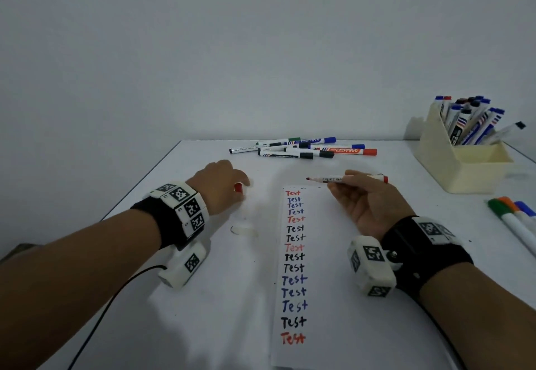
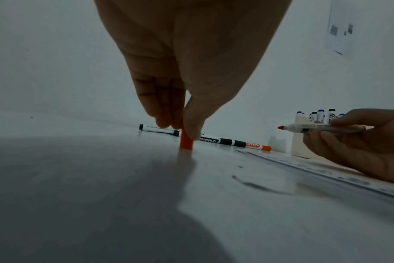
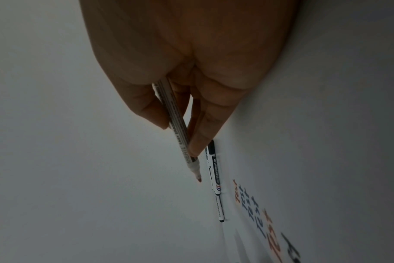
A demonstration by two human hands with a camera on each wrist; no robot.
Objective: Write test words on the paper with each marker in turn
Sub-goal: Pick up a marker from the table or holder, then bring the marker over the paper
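Observation:
A strip of white paper (image 1: 319, 297) lies down the middle of the table, filled with a column of "Test" words in red, blue and black. My right hand (image 1: 368, 195) holds an uncapped red marker (image 1: 345, 179) level above the paper's far end, tip pointing left; the same red marker (image 3: 180, 135) shows in the right wrist view, and again as the red marker (image 2: 308, 128) in the left wrist view. My left hand (image 1: 223, 187), left of the paper, pinches the red cap (image 1: 238, 188) upright; that red cap (image 2: 186, 141) touches the table.
Several capped markers (image 1: 301, 149) lie in a heap at the table's far edge. A cream holder (image 1: 461, 163) full of markers stands at the far right. Green, orange and blue markers (image 1: 513, 219) lie at the right edge. A black cable (image 1: 95, 320) trails from my left wrist.

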